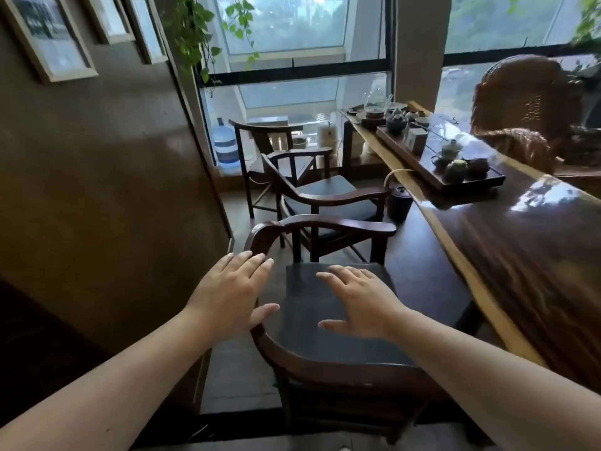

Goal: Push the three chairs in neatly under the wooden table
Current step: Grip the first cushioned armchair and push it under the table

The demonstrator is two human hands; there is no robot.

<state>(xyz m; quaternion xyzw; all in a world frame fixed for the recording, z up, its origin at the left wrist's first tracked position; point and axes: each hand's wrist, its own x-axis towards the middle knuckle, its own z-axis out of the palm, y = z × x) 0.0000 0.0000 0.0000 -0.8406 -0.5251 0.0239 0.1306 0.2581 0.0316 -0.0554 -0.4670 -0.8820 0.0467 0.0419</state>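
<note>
**Tea room, window end: three chairs beside long wooden table**

Window-lit room with a brown wall on the left and a long wooden table running along the right side.

Nearest chair: dark wood, curved backrest, dark seat cushion. It stands directly beneath both hands, its right edge close against the table's edge. Whether it sits under the tabletop cannot be told.

Left hand: palm down, fingers spread wide, gripping nothing. Fingertips lie over the curved backrest rail; the thumb reaches toward the rail's inner side. Contact cannot be confirmed.

Right hand: palm down, fingers splayed open above the seat cushion, holding nothing. Touching or hovering: cannot tell.

Second chair: same pattern, just beyond the fingertips, its armrest near the table's edge.

Third chair: farther beyond the fingers, by the window, well apart from the hands.

Beyond the right fingers, on the tabletop: a dark tray carrying small teapots and cups. A dark lidded pot sits below the table edge beside the second chair. A water bottle stands on the floor at the window, past the left fingers. A wicker chair stands across the table.
</note>
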